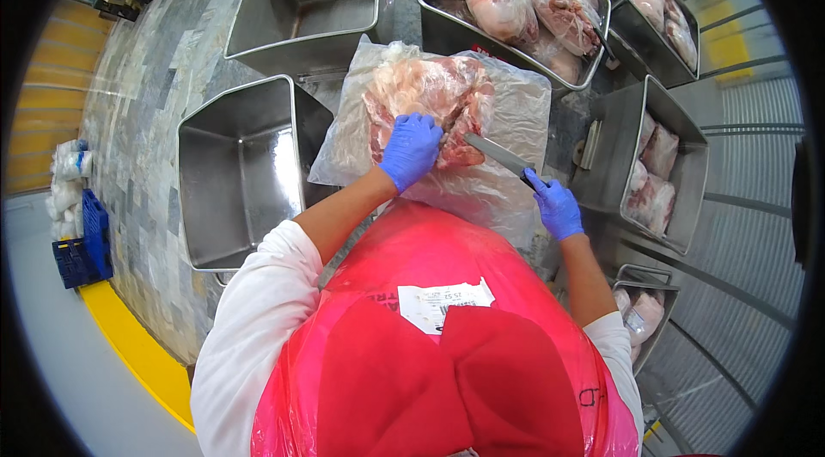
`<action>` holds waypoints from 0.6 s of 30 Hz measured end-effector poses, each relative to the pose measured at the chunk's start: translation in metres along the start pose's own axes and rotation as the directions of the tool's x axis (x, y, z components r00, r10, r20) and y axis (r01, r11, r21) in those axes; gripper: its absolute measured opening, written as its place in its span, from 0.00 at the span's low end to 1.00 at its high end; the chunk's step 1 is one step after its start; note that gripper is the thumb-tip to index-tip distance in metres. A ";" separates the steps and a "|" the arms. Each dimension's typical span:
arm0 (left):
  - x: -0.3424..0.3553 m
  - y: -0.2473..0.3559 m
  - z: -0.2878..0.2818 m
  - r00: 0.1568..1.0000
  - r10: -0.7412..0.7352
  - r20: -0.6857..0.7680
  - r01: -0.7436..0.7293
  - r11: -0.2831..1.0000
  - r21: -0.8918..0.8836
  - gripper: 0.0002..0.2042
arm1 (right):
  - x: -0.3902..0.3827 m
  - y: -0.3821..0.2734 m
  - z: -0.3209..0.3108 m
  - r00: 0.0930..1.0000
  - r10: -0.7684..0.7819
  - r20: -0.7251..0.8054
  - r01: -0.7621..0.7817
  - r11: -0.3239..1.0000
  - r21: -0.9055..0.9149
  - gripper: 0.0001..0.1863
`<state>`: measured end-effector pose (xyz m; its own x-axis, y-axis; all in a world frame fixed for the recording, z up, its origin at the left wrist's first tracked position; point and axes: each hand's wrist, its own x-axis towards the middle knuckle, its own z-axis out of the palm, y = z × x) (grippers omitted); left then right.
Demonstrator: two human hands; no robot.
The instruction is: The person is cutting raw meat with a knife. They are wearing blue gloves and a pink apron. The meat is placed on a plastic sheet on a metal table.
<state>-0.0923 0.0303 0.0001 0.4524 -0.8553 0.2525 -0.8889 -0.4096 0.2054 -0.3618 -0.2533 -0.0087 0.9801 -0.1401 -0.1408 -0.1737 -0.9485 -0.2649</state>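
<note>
A large cut of raw meat [434,83] with pale fat and red flesh lies on a sheet of clear plastic [520,113]. My left hand [412,150], in a blue glove, is closed on the near edge of the meat; its fingertips are partly hidden. In my right hand [557,206], also gloved in blue, I grip the dark handle of a knife [497,153]. The blade points up and left, and its tip is at the right part of the meat.
Two bare metal bins [296,83] [241,263] stand to the left and far left. A metal bin of wrapped meat [428,6] is at the far side. More meat bins [700,199] line the right. Blue crates [96,233] sit at the far left by a yellow floor stripe [137,354].
</note>
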 end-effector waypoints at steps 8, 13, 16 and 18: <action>-0.019 0.004 -0.012 0.996 -0.006 0.087 0.015 0.995 -0.102 0.05 | -0.019 -0.009 0.040 0.997 0.073 -0.032 -0.066 0.979 0.195 0.37; -0.029 -0.007 -0.027 0.990 0.073 0.119 -0.053 0.985 -0.165 0.08 | -0.017 -0.011 0.042 0.995 0.084 -0.048 -0.072 0.975 0.211 0.37; -0.025 -0.002 -0.037 0.985 0.147 0.092 -0.148 0.989 0.013 0.09 | -0.014 -0.010 0.041 0.994 0.071 -0.083 -0.050 0.972 0.229 0.37; -0.026 -0.001 -0.033 0.976 0.190 0.108 -0.199 0.977 0.082 0.08 | -0.016 -0.013 0.037 0.993 0.091 -0.068 -0.075 0.974 0.212 0.37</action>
<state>-0.1012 0.0634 0.0247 0.2648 -0.9468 0.1830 -0.9641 -0.2555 0.0730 -0.3787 -0.2284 -0.0389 0.9644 -0.2452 -0.0993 -0.2633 -0.8533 -0.4501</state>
